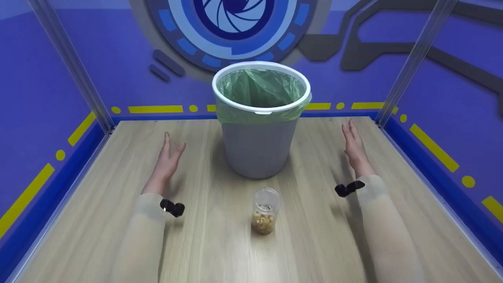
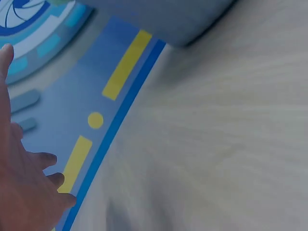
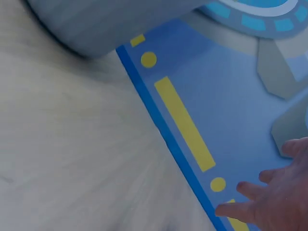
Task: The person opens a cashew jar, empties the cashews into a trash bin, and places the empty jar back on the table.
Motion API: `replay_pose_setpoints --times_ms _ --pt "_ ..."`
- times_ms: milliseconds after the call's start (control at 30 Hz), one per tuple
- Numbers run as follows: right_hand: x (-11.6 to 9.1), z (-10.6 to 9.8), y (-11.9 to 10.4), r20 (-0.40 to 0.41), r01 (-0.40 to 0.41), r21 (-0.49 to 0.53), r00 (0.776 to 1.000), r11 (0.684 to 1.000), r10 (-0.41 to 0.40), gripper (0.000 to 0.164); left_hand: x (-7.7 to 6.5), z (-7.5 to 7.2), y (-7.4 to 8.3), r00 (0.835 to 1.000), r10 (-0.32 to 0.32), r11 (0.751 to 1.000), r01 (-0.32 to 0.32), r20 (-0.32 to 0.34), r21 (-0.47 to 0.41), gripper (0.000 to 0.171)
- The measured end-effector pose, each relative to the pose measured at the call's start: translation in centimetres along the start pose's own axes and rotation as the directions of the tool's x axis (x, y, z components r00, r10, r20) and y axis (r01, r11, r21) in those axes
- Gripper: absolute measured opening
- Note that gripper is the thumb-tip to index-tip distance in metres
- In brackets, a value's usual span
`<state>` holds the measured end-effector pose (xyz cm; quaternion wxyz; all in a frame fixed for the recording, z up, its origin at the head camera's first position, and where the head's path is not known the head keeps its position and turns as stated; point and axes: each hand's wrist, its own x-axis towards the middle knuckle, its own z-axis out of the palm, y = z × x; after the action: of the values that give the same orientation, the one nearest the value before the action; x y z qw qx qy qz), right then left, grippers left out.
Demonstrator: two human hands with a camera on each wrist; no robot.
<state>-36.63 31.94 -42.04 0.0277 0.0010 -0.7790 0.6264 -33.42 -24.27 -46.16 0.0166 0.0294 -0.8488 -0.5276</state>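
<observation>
My left hand (image 1: 168, 160) hovers over the left part of the table, fingers extended and nothing in it. On the other side my right hand (image 1: 355, 147) is likewise held out with straight fingers, touching nothing. Between the forearms stands a clear plastic jar (image 1: 265, 210), upright, its lower half filled with small tan pieces whose kind I cannot tell. Behind the jar is a grey trash can (image 1: 257, 147) with a white rim and a green liner bag (image 1: 255, 88). Both wrist views show the fingers spread and the can's lower side.
A light wood-grain table (image 1: 212, 243) carries the jar and the can. Blue printed panels (image 1: 106, 59) enclose it at the back and both sides, with metal posts (image 1: 416, 59) at the rear corners. Each wrist wears a small black camera (image 1: 173, 207).
</observation>
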Motion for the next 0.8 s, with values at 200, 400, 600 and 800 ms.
replay_pose_setpoints --times_ms 200,400,600,800 --pt "-2.0 1.6 0.5 0.042 0.007 0.145 0.999 0.989 -0.013 0.069 -1.7 1.6 0.3 0.993 0.119 0.991 -0.118 0.015 -0.063 0.080" --pt "-2.6 2.8 2.8 0.079 0.067 0.237 0.993 0.969 -0.087 0.066 -3.6 2.8 0.7 0.979 0.201 0.973 -0.198 0.015 -0.114 0.069" --pt "-3.4 4.1 3.5 0.105 0.097 0.319 0.985 0.943 -0.136 0.071 -4.7 4.4 1.0 0.970 0.239 0.953 -0.225 0.048 -0.201 0.065" --pt "-3.9 5.1 3.3 0.136 0.107 0.332 0.978 0.937 -0.160 0.068 -5.3 6.1 1.8 0.953 0.285 0.937 -0.254 0.103 -0.242 0.055"
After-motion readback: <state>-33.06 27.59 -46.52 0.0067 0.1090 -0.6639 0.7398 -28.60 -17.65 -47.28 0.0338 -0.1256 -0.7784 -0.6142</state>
